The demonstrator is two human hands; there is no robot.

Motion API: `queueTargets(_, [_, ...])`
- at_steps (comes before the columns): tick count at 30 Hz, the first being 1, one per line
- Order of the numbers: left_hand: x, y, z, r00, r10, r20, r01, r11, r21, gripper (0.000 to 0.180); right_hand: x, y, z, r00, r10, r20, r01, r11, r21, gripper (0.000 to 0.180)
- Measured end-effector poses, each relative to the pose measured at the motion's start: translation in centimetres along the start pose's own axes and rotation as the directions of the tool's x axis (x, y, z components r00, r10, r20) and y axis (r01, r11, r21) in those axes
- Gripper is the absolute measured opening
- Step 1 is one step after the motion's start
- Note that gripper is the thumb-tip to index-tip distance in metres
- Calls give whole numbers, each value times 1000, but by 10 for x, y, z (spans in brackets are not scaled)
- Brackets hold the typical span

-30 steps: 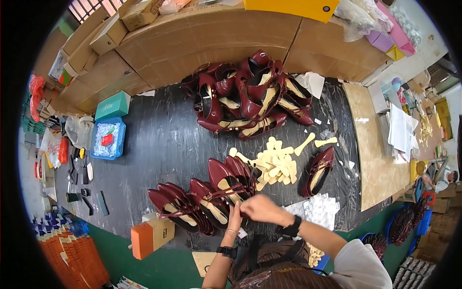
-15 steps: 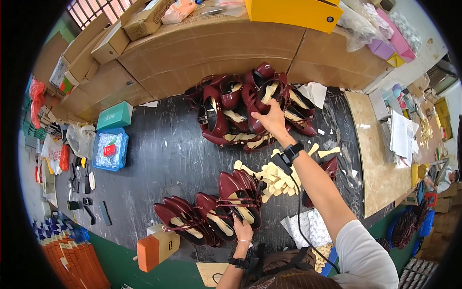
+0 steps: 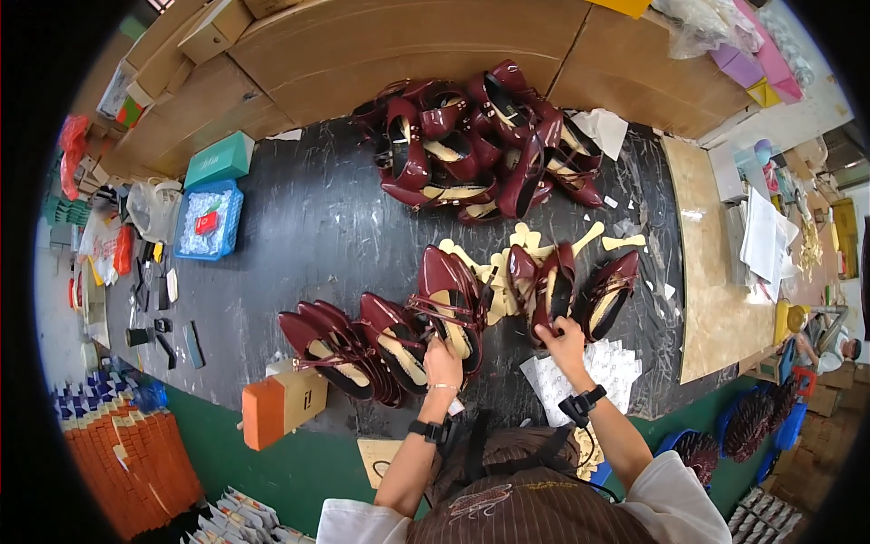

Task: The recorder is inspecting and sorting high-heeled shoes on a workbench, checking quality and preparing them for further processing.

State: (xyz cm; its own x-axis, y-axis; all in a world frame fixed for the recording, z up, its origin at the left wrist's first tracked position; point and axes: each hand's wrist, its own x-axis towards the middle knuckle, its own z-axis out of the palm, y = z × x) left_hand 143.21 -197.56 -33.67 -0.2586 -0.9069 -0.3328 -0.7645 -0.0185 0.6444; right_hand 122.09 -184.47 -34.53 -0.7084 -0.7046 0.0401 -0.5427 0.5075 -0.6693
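My right hand [image 3: 565, 348] is closed on the heel of a glossy burgundy strappy shoe [image 3: 559, 272], its toe pointing away from me. Close against its left is another burgundy shoe [image 3: 521, 268], and a third one [image 3: 623, 274] lies to the right. My left hand [image 3: 442, 365] pinches the heel end of a burgundy shoe [image 3: 440, 272] at the right end of a front row; its fingertips are partly hidden. Left of it in the row are another shoe [image 3: 382, 313] and several stacked shoes [image 3: 306, 328]. Cream insole-shaped pieces [image 3: 497, 288] lie partly covered behind the shoes.
A heap of burgundy shoes [image 3: 435, 163] stands at the back of the black table [image 3: 299, 218]. Printed tissue paper [image 3: 598, 372] lies front right, an orange-ended box [image 3: 265, 412] front left. A blue basket [image 3: 234, 222] and teal box [image 3: 222, 156] stand at left. Cardboard [image 3: 381, 63] walls the back.
My right hand has come from the heap to the near right, with shoes now lying there over the cream pieces. My left hand stays at the front row. The view has shifted.
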Motion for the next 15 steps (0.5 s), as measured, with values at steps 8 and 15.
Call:
queueTargets(8, [-3, -4, 8, 997, -76, -6, 75, 991, -107, 38, 28, -105, -56, 982, -100, -161, 151, 924, 351, 26])
queueTargets(15, [-7, -61, 20, 980, 57, 190, 150, 416, -897, 58, -28, -165, 21, 910, -414, 33, 397, 890, 223, 21])
